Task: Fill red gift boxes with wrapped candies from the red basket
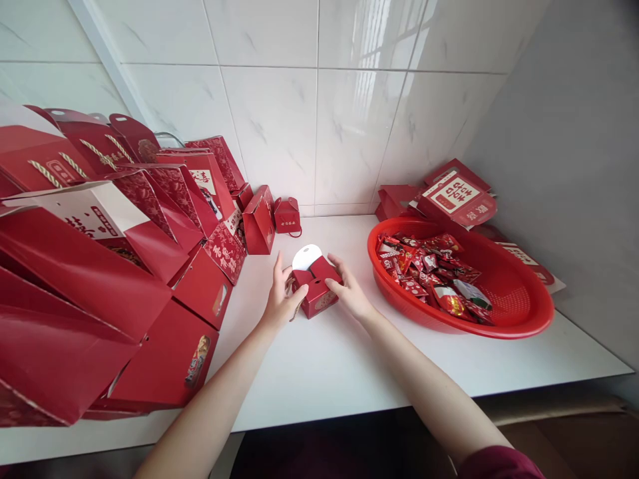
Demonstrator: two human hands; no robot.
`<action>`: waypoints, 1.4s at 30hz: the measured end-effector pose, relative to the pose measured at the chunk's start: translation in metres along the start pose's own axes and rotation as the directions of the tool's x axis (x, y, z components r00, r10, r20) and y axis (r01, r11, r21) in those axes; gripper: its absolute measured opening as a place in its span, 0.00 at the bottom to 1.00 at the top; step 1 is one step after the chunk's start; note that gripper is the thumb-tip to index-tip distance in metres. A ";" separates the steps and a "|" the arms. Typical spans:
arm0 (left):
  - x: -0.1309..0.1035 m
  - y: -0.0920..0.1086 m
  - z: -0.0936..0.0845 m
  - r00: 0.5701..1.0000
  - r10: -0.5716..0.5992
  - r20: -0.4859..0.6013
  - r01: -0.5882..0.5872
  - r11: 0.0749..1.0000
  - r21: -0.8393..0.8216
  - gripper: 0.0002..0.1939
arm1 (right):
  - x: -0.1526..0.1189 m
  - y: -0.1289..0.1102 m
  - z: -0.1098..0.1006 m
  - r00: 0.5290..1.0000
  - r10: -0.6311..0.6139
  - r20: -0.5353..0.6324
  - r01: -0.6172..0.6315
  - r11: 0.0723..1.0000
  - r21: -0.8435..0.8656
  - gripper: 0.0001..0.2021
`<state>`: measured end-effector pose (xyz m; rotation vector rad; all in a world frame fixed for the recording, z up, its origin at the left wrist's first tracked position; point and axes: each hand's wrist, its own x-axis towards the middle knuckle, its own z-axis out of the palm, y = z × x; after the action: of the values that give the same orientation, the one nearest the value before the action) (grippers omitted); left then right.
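Head view: a small red gift box [319, 305] sits on the white tabletop [299, 372], directly between the person's two hands, with its scalloped flap [306, 255] standing up white at the far left. The left hand [280, 299] grasps the box's left side and the right hand [353, 293] its right side, both thumbs resting at the near top edge; neither is clearly closer to it. The long axis appears to run left to right, right end slightly farther, though the fingers and red top flaps make this hard to judge. A twisted cord [293, 313] hangs beside the left hand.

Right of the right hand, and nearer to it than to the left, stands a red plastic basket [519, 318] holding wrapped snack packets [434, 269]. Larger red gift boxes [164, 352] crowd the left, nearer the left hand; one small handled box [287, 216] stands farther back.
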<state>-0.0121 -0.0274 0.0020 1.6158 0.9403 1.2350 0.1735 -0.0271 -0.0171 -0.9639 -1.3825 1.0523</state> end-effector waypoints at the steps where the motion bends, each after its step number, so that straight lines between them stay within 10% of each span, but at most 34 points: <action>1: 0.001 0.000 -0.002 1.000 -0.013 0.027 0.013 1.000 0.002 0.40 | 0.000 0.000 0.001 0.999 0.012 0.030 -0.012 1.000 0.016 0.30; 7: 0.002 0.006 -0.010 0.984 0.168 0.065 -0.180 0.940 0.289 0.13 | -0.002 -0.004 0.001 0.998 -0.016 0.062 0.014 1.000 0.024 0.27; 16: -0.004 0.001 -0.011 0.970 0.177 0.167 -0.242 0.786 0.569 0.29 | -0.011 -0.008 -0.004 0.973 -0.223 0.061 0.228 0.876 -0.426 0.19; 24: 0.004 -0.011 -0.005 0.977 0.187 0.101 -0.211 0.796 0.568 0.31 | -0.011 0.000 0.013 0.951 -0.302 -0.067 0.217 0.807 -0.550 0.16; 34: 0.064 -0.045 0.002 0.998 -0.016 0.055 0.011 0.994 0.105 0.44 | 0.028 0.013 0.020 0.979 -0.161 -0.123 0.042 0.757 -0.653 0.42; 42: 0.079 -0.074 -0.002 0.964 0.002 -0.267 0.032 0.992 0.123 0.24 | 0.081 0.028 0.029 0.870 -0.237 -0.432 -0.035 0.844 -0.535 0.39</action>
<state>-0.0005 0.0710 -0.0422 1.5595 1.2184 1.4318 0.1382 0.0565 -0.0220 -1.4231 -1.2906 0.2852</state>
